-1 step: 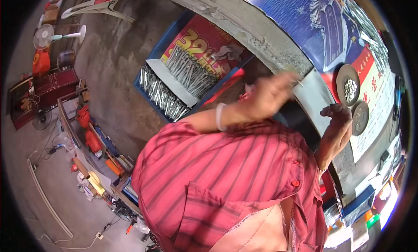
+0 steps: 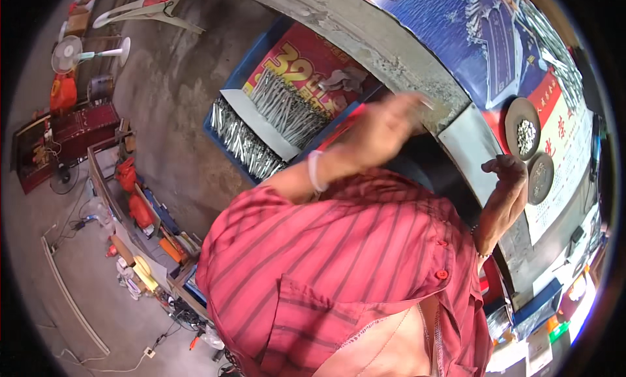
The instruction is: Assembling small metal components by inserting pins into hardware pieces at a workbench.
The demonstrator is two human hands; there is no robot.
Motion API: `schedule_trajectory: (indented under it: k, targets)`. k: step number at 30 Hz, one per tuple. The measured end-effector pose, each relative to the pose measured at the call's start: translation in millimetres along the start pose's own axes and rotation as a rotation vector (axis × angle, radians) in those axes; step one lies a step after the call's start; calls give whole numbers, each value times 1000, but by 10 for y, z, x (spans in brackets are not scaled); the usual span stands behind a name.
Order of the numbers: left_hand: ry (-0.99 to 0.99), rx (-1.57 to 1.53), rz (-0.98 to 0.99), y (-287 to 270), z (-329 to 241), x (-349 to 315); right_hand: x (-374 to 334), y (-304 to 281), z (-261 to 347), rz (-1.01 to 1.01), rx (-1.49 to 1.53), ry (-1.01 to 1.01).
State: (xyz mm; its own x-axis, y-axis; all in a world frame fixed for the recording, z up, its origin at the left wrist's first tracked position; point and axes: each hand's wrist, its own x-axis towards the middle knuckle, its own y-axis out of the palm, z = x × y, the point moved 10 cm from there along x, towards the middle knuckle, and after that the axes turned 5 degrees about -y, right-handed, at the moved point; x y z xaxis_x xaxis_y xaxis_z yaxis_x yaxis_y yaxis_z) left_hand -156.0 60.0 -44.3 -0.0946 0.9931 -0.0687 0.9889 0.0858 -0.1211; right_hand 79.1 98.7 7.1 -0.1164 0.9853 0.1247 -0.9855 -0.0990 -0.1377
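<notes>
My left hand [image 2: 385, 126] is blurred above the blue tray [image 2: 228, 84] of long metal rods [image 2: 287, 110], fingers loosely curled, and I cannot tell whether it grips one. My right hand [image 2: 508, 175] rests half open on the grey metal sheet [image 2: 473, 145] beside two round dishes [image 2: 525, 132] of small metal bits. I judge a firm pinch at each rod's end works best.
</notes>
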Motion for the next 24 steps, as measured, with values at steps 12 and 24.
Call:
schedule_trajectory:
  k: [12, 24]
  targets:
    - [-375, 1312, -249, -2852, 1971, -62, 153, 299, 239, 309, -362, -147]
    - [150, 842, -120, -843, -655, 862, -298, -1547, -181, -378, -607, -42]
